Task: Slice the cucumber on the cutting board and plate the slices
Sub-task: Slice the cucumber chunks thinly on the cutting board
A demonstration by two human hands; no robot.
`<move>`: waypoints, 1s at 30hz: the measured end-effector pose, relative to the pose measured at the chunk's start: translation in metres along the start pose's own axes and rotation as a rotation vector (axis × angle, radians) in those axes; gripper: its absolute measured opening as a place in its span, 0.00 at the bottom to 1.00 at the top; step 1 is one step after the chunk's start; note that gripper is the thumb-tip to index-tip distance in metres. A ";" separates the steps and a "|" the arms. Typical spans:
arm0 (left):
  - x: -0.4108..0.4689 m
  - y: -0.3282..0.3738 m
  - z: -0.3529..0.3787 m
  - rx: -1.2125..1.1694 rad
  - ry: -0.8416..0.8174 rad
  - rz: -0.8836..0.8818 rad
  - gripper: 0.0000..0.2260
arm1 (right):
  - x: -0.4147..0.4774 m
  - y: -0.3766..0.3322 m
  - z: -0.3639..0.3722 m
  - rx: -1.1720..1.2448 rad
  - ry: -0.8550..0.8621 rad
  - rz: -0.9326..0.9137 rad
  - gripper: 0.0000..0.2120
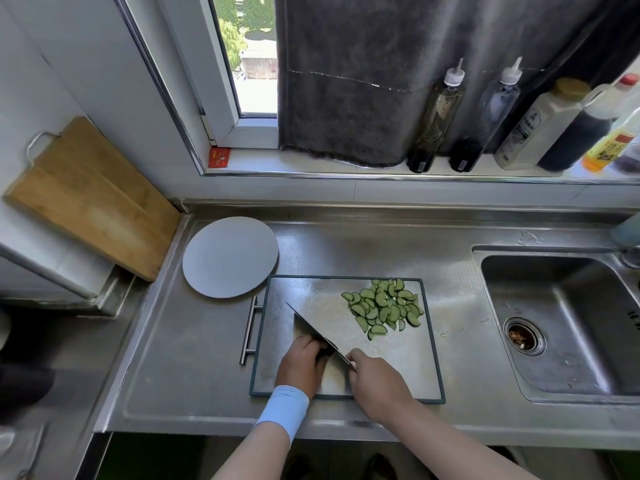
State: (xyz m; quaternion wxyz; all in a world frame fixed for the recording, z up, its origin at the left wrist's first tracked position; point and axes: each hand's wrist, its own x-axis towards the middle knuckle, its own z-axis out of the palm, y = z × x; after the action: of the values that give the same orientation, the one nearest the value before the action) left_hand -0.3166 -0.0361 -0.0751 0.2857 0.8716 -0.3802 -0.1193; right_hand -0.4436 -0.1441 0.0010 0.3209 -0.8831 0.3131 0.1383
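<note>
A steel cutting board [398,368] with a dark rim lies on the counter. A heap of half-round cucumber slices [384,306] sits at its far right corner. My right hand [377,382] grips the handle of a cleaver [311,327], whose blade stands edge-down across the board's near left part. My left hand [301,365] is curled against the blade's left side, its fingertips holding a small dark piece [322,351], apparently the cucumber's last stub, mostly hidden. A round grey plate [207,258] with nothing on it stands just beyond the board's far left corner.
A sink [561,323] opens to the right of the board. A wooden board [90,199] leans on the wall at the left. Bottles [436,116] line the windowsill behind. The board's bar handle [250,330] sticks out on its left.
</note>
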 end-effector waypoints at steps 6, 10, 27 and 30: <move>0.000 0.001 0.000 0.017 0.013 0.017 0.07 | -0.016 0.006 0.002 -0.001 0.048 -0.034 0.12; 0.000 0.001 0.000 0.018 0.015 0.005 0.06 | -0.021 0.012 -0.001 -0.027 0.043 -0.030 0.12; -0.005 0.002 0.001 -0.018 0.037 0.007 0.07 | 0.006 -0.008 -0.002 0.037 -0.049 0.035 0.08; -0.005 0.003 0.000 -0.028 0.042 -0.004 0.06 | 0.006 -0.009 -0.002 0.024 -0.039 0.032 0.09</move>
State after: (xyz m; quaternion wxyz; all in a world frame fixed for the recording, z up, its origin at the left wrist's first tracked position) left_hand -0.3219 -0.0339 -0.0731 0.3054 0.8707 -0.3704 -0.1067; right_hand -0.4326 -0.1429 0.0042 0.3354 -0.8712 0.3224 0.1568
